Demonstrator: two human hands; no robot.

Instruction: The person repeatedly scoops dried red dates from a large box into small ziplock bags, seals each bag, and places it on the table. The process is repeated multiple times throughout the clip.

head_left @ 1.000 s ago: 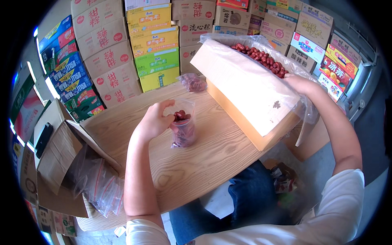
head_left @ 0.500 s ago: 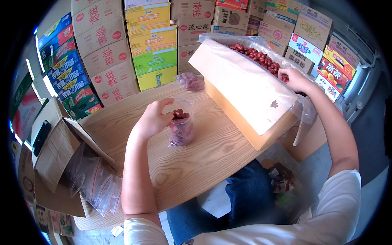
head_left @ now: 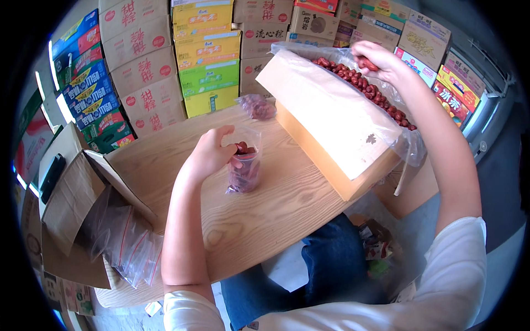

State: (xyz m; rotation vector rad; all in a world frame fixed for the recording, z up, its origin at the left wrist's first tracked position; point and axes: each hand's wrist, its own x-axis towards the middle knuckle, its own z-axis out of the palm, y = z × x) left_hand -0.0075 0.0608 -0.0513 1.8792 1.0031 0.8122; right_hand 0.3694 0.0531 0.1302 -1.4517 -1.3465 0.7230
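A clear plastic zip bag, partly filled with red dates, stands upright on the wooden table. The fingers of my left hand are closed on its upper edge, keeping the mouth apart. My right hand is raised over the far part of a large cardboard box, with a red date between its fingers. The box lies tilted on the table's right side, lined with clear plastic and filled with loose red dates. Whether my right palm holds more dates is hidden.
Another bag of dates lies at the table's back edge. On the left, an open carton holds several empty zip bags. Stacked cartons line the wall behind. A bag of litter is by my leg.
My right hand has moved up and left along the box, lifting off the dates at its near end with a date in its fingers. My left hand still grips the bag.
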